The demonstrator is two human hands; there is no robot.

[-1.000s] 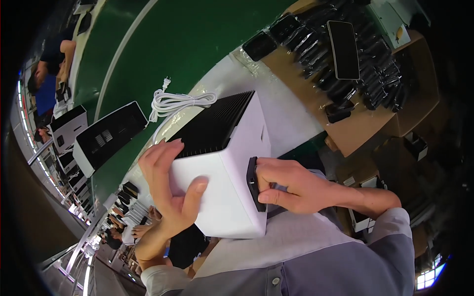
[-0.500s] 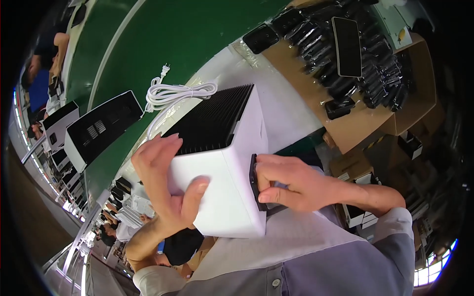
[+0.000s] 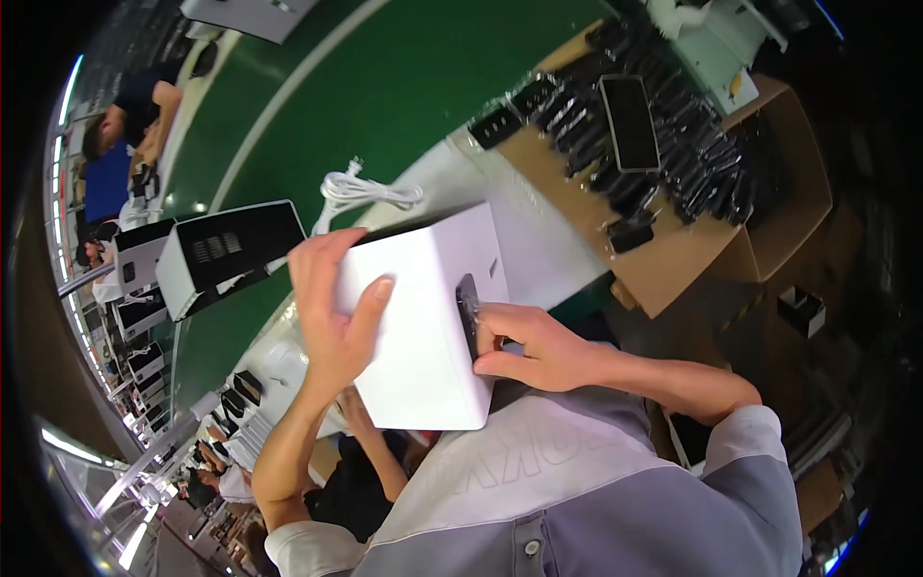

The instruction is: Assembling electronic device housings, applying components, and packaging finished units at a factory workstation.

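A white box-shaped appliance housing (image 3: pixel 413 337) with a black ribbed panel is tilted up close to my body. My left hand (image 3: pixel 332 308) grips its upper left edge, fingers over the edge and thumb pressed on the broad white face. On the right side of the housing sits a black oblong part (image 3: pixel 467 313). My right hand (image 3: pixel 538 346) is closed at this part, with curled fingers against it and the thumb below; the fingertips are partly hidden. A coiled white power cord (image 3: pixel 361 192) with a plug lies behind the housing.
Several black plastic-wrapped pieces (image 3: pixel 692 178) cover a cardboard box (image 3: pixel 673 274) at the right, with a phone (image 3: pixel 630 123) on top. More black-and-white housings (image 3: pixel 231 250) stand on the green conveyor belt (image 3: pixel 385 87) at the left. A person (image 3: pixel 135 115) works at the far left.
The housing has tipped, so its black ribbed panel is now mostly out of sight. Both hands moved with it, and the black part now lies closer against the side.
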